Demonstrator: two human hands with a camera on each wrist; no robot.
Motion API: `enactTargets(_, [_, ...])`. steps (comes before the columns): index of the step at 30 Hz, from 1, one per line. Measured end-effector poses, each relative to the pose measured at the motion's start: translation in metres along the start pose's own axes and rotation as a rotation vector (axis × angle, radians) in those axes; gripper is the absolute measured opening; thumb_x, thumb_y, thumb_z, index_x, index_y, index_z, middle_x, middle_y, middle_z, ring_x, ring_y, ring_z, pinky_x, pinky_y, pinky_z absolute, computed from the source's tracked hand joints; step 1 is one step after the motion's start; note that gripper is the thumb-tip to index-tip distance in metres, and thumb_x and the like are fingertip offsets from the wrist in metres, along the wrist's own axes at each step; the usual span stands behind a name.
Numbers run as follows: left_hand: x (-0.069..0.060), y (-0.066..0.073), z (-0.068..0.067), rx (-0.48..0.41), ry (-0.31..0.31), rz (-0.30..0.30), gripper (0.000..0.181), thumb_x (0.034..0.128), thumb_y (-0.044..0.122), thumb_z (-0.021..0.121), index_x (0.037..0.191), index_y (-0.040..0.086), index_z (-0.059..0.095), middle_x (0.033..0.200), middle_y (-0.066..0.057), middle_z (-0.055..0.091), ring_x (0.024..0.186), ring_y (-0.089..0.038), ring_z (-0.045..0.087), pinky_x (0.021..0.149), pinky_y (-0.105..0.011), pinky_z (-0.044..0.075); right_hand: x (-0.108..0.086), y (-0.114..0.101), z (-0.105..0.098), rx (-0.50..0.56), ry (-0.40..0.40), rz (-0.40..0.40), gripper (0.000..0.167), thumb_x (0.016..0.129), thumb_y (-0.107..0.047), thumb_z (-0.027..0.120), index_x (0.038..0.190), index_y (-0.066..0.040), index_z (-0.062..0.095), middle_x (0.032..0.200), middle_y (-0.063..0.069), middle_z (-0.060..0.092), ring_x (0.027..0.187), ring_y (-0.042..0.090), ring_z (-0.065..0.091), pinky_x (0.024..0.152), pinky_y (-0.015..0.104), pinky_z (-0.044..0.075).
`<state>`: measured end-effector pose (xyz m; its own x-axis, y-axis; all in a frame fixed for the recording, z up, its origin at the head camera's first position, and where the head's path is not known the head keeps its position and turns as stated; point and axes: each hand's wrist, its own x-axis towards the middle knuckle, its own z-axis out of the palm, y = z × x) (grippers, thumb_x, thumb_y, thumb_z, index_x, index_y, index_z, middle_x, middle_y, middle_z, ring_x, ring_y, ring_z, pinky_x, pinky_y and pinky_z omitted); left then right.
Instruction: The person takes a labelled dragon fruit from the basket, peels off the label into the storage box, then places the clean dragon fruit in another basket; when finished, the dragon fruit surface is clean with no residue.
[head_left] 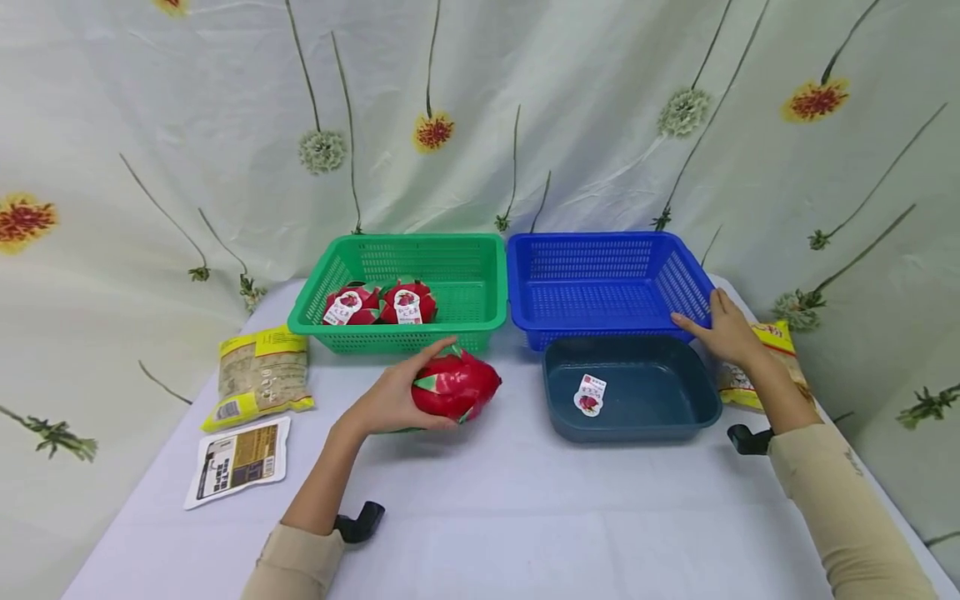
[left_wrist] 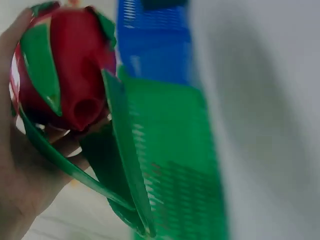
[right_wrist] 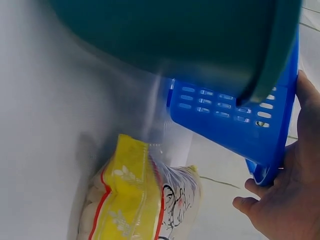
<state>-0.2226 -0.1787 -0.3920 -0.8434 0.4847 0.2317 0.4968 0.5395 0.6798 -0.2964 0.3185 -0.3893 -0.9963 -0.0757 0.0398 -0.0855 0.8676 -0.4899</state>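
In the head view my left hand [head_left: 393,400] holds a red dragon fruit [head_left: 459,385] with green scales, raised above the cloth in front of the green basket [head_left: 431,238]. Close up in the left wrist view, the fruit [left_wrist: 77,60] lies against the palm, long green scales trailing below. Two labelled dragon fruits [head_left: 367,293] sit in the green basket's left half. My right hand [head_left: 727,329] grips the front right corner of the blue basket [head_left: 592,237], thumb at the rim. The right wrist view shows fingers around that rim, partly hidden. No fruit shows in the blue basket.
A dark teal tray [head_left: 637,432] with a fruit label [head_left: 589,393] in it stands before the blue basket. Yellow bags lie left [head_left: 262,375] and right [head_left: 776,337]; the right one is partly behind my forearm. A flat white packet [head_left: 238,461] lies front left.
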Motion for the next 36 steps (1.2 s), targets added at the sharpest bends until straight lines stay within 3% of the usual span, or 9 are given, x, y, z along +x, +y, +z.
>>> enactTargets(5, [0.064, 0.06, -0.019, -0.049, 0.215, 0.13, 0.101, 0.0638, 0.039, 0.083, 0.143, 0.044, 0.02, 0.13, -0.005, 0.048, 0.119, -0.022, 0.043, 0.079, -0.04, 0.052, -0.002, 0.004, 0.001, -0.008, 0.046, 0.015, 0.101, 0.089, -0.059, 0.042, 0.14, 0.01, -0.011, 0.144, 0.035, -0.007, 0.13, 0.054, 0.002, 0.096, 0.069, 0.013])
enactTargets(7, [0.089, 0.083, -0.021, -0.076, 0.312, 0.166, 0.1, 0.0664, 0.037, 0.082, 0.144, 0.042, 0.019, 0.131, -0.006, 0.047, 0.119, -0.02, 0.044, 0.081, -0.037, 0.051, -0.004, 0.005, 0.001, -0.007, 0.048, 0.023, 0.101, 0.089, -0.059, 0.042, 0.14, 0.01, -0.011, 0.145, 0.034, -0.008, 0.13, 0.054, 0.001, 0.096, 0.068, 0.012])
enactTargets(10, [0.133, 0.102, -0.015, -0.122, 0.429, 0.198, 0.099, 0.0689, 0.035, 0.08, 0.145, 0.039, 0.017, 0.132, -0.005, 0.046, 0.118, -0.015, 0.044, 0.081, -0.029, 0.05, -0.005, 0.007, 0.002, 0.001, 0.035, 0.032, 0.101, 0.089, -0.06, 0.041, 0.14, 0.009, -0.011, 0.145, 0.034, -0.009, 0.13, 0.054, -0.001, 0.096, 0.069, 0.011])
enactTargets(13, [0.176, 0.109, -0.003, -0.162, 0.482, 0.203, 0.1, 0.0698, 0.035, 0.079, 0.147, 0.034, 0.015, 0.133, -0.006, 0.044, 0.118, -0.015, 0.043, 0.081, -0.027, 0.05, -0.005, 0.008, 0.002, -0.002, 0.021, 0.039, 0.101, 0.089, -0.061, 0.041, 0.14, 0.008, -0.012, 0.145, 0.033, -0.011, 0.13, 0.053, -0.002, 0.096, 0.069, 0.012])
enactTargets(16, [0.217, 0.101, 0.015, -0.168, 0.491, 0.179, 0.102, 0.0678, 0.041, 0.079, 0.146, 0.039, 0.013, 0.134, -0.002, 0.043, 0.119, -0.013, 0.042, 0.081, -0.026, 0.049, -0.004, 0.007, 0.002, -0.01, 0.026, 0.037, 0.101, 0.088, -0.061, 0.041, 0.14, 0.009, -0.01, 0.145, 0.033, -0.01, 0.13, 0.053, -0.001, 0.097, 0.069, 0.011])
enactTargets(19, [0.246, 0.089, 0.037, -0.162, 0.469, 0.162, 0.102, 0.0679, 0.042, 0.079, 0.147, 0.037, 0.014, 0.136, -0.001, 0.042, 0.12, -0.013, 0.042, 0.081, -0.027, 0.049, -0.002, 0.006, 0.002, -0.017, 0.041, 0.033, 0.101, 0.089, -0.061, 0.041, 0.14, 0.01, -0.008, 0.145, 0.034, -0.008, 0.13, 0.053, 0.001, 0.098, 0.068, 0.011])
enactTargets(22, [0.263, 0.075, 0.059, -0.096, 0.413, 0.133, 0.101, 0.0688, 0.046, 0.077, 0.148, 0.033, 0.014, 0.136, -0.002, 0.042, 0.12, -0.017, 0.041, 0.082, -0.028, 0.049, 0.0, 0.005, 0.004, -0.021, 0.046, 0.031, 0.099, 0.089, -0.06, 0.04, 0.141, 0.01, -0.008, 0.145, 0.033, -0.007, 0.131, 0.053, 0.002, 0.098, 0.068, 0.011])
enactTargets(27, [0.273, 0.053, 0.088, 0.045, 0.279, 0.064, 0.101, 0.0677, 0.053, 0.075, 0.147, 0.036, 0.014, 0.131, -0.01, 0.044, 0.118, -0.027, 0.042, 0.081, -0.035, 0.05, 0.005, 0.003, 0.008, -0.032, 0.05, 0.026, 0.1, 0.089, -0.062, 0.038, 0.141, 0.009, -0.007, 0.146, 0.032, -0.007, 0.131, 0.052, 0.004, 0.099, 0.067, 0.011])
enactTargets(36, [0.285, 0.046, 0.119, 0.101, 0.092, -0.082, 0.101, 0.0695, 0.051, 0.075, 0.146, 0.042, 0.01, 0.134, -0.017, 0.036, 0.119, -0.033, 0.042, 0.085, -0.039, 0.049, 0.006, 0.006, 0.01, -0.031, 0.089, 0.038, 0.1, 0.088, -0.063, 0.038, 0.142, 0.009, -0.005, 0.147, 0.031, -0.005, 0.132, 0.051, 0.006, 0.1, 0.066, 0.011])
